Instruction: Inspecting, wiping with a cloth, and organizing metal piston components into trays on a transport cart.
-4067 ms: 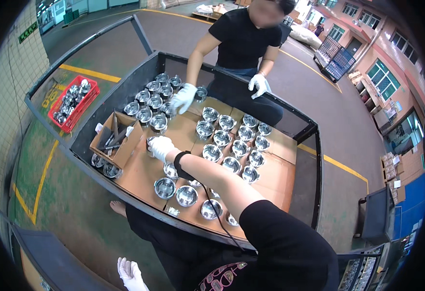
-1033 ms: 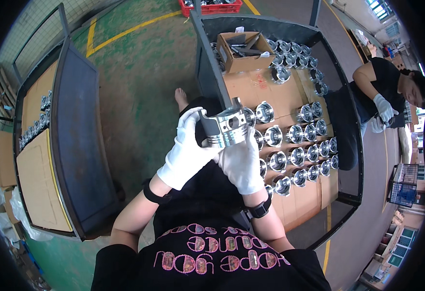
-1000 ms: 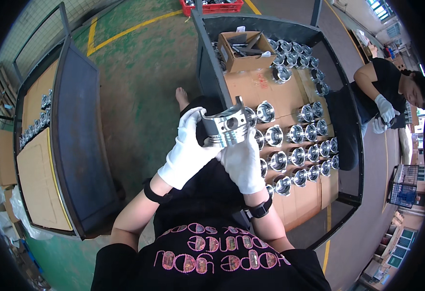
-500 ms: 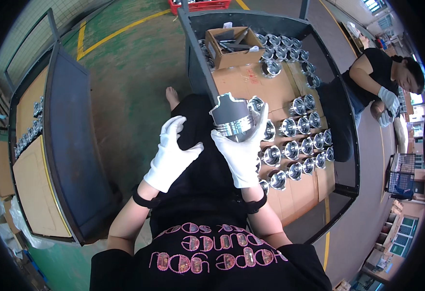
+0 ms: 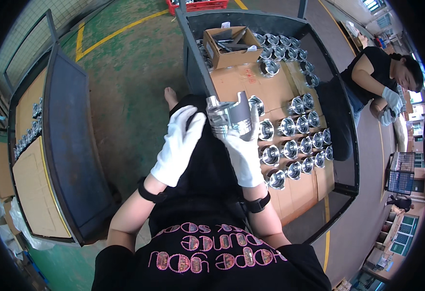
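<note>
A metal piston (image 5: 232, 118) with a dark grey skirt and shiny ring grooves is held up in front of me. My right hand (image 5: 244, 157), in a white glove, grips it from below and from the right side. Close to the piston's left side, my left hand (image 5: 178, 140) is raised in a white glove, its fingers apart and nothing in it. Beyond the held piston, several more pistons (image 5: 286, 127) stand in rows on a cardboard sheet (image 5: 232, 82) inside a dark metal bin.
An open cardboard box (image 5: 234, 57) with dark flat pieces sits at the bin's far end. The bin's metal wall (image 5: 193, 60) rises beside my legs. Another bin (image 5: 76, 145) stands at left. A gloved co-worker (image 5: 379, 82) is at the right, beyond the bin.
The piston has turned in my right hand, so its skirt faces more to the right. My left hand has moved up and right, closer to it.
</note>
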`<state>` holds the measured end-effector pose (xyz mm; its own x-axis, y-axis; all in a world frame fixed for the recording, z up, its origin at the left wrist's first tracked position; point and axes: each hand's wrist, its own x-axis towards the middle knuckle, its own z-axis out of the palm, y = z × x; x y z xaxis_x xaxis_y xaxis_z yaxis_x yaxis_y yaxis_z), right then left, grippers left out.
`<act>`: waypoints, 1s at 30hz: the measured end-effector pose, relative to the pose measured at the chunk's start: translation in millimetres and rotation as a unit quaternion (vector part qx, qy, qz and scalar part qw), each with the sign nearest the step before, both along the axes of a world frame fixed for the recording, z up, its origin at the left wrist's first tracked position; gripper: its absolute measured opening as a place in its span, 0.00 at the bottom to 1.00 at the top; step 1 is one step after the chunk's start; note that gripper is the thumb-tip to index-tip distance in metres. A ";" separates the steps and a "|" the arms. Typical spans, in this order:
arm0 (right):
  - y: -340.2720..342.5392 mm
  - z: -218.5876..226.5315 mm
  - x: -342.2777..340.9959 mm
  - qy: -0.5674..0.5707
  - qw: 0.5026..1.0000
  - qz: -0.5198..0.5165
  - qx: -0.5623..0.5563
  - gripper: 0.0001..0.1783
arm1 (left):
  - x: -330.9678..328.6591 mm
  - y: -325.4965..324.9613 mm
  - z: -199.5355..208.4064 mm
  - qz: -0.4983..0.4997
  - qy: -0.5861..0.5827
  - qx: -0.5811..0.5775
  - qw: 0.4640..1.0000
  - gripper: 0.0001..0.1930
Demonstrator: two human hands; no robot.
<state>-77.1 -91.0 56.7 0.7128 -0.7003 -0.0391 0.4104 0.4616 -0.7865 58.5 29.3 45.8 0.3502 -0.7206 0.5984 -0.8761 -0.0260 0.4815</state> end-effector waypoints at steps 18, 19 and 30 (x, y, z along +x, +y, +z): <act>-12.5 30.1 0.3 -0.057 0.956 0.116 0.262 0.31 | -23.7 -19.8 6.9 -0.056 0.368 0.017 0.928 0.48; -12.1 30.0 -0.1 -0.067 0.953 0.134 0.265 0.29 | -24.6 -20.2 4.3 -0.041 0.384 0.000 0.922 0.48; -17.0 -6.4 -12.0 -0.089 0.962 0.134 0.222 0.32 | -33.6 -15.9 31.7 -0.046 0.152 -0.052 0.986 0.51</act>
